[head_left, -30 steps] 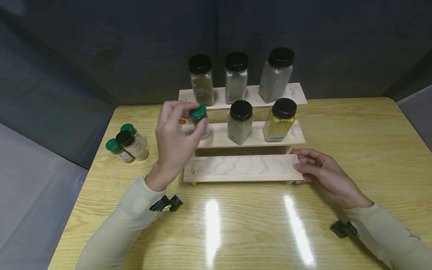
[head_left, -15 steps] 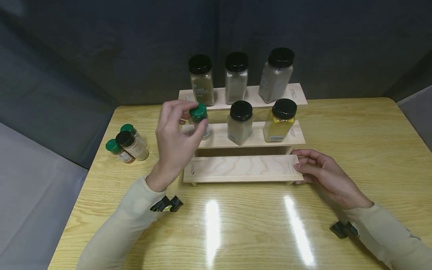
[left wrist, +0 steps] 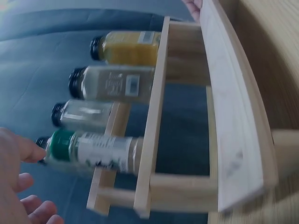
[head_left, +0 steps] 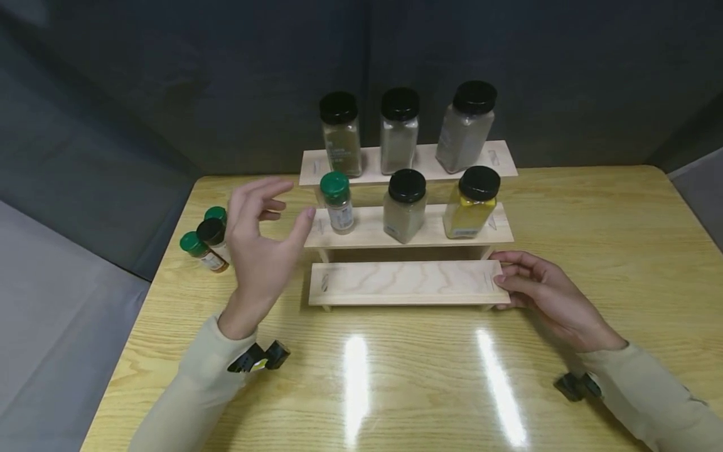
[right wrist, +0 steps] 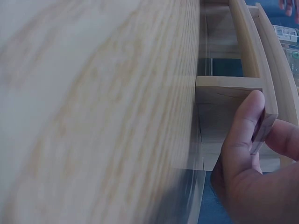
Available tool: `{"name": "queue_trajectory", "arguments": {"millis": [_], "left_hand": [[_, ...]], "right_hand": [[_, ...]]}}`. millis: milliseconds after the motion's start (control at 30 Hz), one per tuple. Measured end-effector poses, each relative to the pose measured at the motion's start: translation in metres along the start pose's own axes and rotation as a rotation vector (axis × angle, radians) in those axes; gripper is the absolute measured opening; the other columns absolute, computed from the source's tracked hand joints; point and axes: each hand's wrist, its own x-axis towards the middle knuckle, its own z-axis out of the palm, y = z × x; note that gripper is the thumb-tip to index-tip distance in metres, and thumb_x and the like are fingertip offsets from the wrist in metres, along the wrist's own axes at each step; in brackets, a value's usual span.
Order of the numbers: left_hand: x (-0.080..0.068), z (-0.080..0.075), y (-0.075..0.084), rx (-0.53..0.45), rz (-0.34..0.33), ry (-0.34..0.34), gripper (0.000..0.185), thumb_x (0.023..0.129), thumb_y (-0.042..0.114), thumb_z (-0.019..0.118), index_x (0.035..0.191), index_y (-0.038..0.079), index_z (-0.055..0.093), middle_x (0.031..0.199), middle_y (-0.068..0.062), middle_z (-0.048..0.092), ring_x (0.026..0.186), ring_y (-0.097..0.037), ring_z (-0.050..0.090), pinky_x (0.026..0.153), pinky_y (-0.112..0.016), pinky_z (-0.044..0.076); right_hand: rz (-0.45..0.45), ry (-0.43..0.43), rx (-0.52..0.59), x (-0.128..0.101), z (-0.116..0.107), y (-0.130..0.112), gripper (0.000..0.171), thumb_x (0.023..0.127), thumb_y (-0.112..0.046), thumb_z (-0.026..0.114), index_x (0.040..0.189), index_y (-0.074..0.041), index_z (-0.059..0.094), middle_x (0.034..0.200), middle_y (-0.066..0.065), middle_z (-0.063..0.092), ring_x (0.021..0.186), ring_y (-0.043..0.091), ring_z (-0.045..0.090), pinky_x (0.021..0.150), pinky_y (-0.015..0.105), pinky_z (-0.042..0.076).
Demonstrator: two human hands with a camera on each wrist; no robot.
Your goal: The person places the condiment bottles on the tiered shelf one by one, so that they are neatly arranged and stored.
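Note:
A small green-capped spice jar (head_left: 341, 213) stands upright at the left end of the middle tier of a wooden three-tier rack (head_left: 407, 282). Just left of it my left hand (head_left: 260, 245) is apart from the jar, thumb and fingers spread with nothing between them. In the left wrist view the same green-capped jar (left wrist: 103, 150) appears beyond the fingertips. My right hand (head_left: 545, 295) grips the right end of the lowest tier. The right wrist view has the thumb (right wrist: 245, 126) on that board's edge, the fingers partly hidden behind it.
Two black-capped jars, one greyish (head_left: 404, 210) and one yellow (head_left: 470, 207), share the middle tier. Several taller black-capped jars (head_left: 398, 138) line the top tier. Left on the table, small jars with green (head_left: 203, 251) and black caps (head_left: 211, 231) stand close together, partly behind my left hand.
My left hand has let go of the green-capped jar and moved left, its fingers spreading. The jar stays on the middle tier. My right hand keeps its grip on the rack.

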Motion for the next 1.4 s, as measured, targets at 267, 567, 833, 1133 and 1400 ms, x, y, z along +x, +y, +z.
{"name": "queue_trajectory", "arguments": {"millis": [267, 567, 833, 1133, 1400], "left_hand": [[-0.006, -0.03, -0.016, 0.057, -0.056, 0.053, 0.03, 0.093, 0.011, 0.084, 0.118, -0.003, 0.078, 0.123, -0.017, 0.068, 0.096, -0.034, 0.064, 0.087, -0.03, 0.051], [-0.013, -0.064, -0.039, 0.07, -0.066, 0.094, 0.027, 0.091, 0.004, 0.083, 0.116, -0.006, 0.078, 0.123, -0.007, 0.067, 0.099, -0.015, 0.059, 0.092, -0.026, 0.051], [-0.01, -0.099, -0.053, 0.158, -0.112, 0.162, 0.027, 0.089, 0.0, 0.081, 0.113, -0.011, 0.076, 0.118, 0.018, 0.063, 0.103, -0.005, 0.058, 0.092, -0.022, 0.05], [-0.016, -0.126, -0.07, 0.236, -0.265, 0.183, 0.032, 0.092, 0.002, 0.08, 0.121, -0.01, 0.075, 0.111, 0.02, 0.058, 0.105, -0.004, 0.059, 0.092, -0.021, 0.049], [-0.03, -0.137, -0.094, 0.211, -0.359, 0.115, 0.04, 0.092, -0.002, 0.082, 0.129, -0.01, 0.072, 0.117, 0.019, 0.057, 0.114, -0.007, 0.058, 0.096, -0.024, 0.05]], "right_hand": [[-0.011, -0.006, 0.015, 0.0, -0.001, 0.0, 0.032, 0.108, 0.001, 0.066, 0.138, -0.007, 0.059, 0.114, 0.007, 0.065, 0.097, 0.017, 0.07, 0.077, 0.032, 0.066], [-0.016, -0.013, 0.014, 0.0, -0.001, 0.001, 0.031, 0.108, 0.001, 0.066, 0.138, -0.008, 0.06, 0.115, 0.007, 0.065, 0.097, 0.018, 0.07, 0.078, 0.033, 0.066], [-0.007, -0.01, -0.005, 0.0, -0.001, 0.0, 0.032, 0.109, -0.002, 0.066, 0.14, -0.007, 0.058, 0.116, 0.007, 0.063, 0.097, 0.017, 0.069, 0.078, 0.032, 0.066], [-0.013, -0.014, 0.01, 0.001, -0.001, 0.0, 0.032, 0.109, -0.001, 0.066, 0.14, -0.005, 0.058, 0.118, 0.007, 0.063, 0.098, 0.017, 0.07, 0.078, 0.032, 0.066], [-0.025, -0.026, 0.035, 0.001, -0.001, 0.002, 0.03, 0.109, 0.002, 0.065, 0.137, -0.007, 0.06, 0.115, 0.008, 0.065, 0.097, 0.018, 0.07, 0.078, 0.033, 0.066]]}}
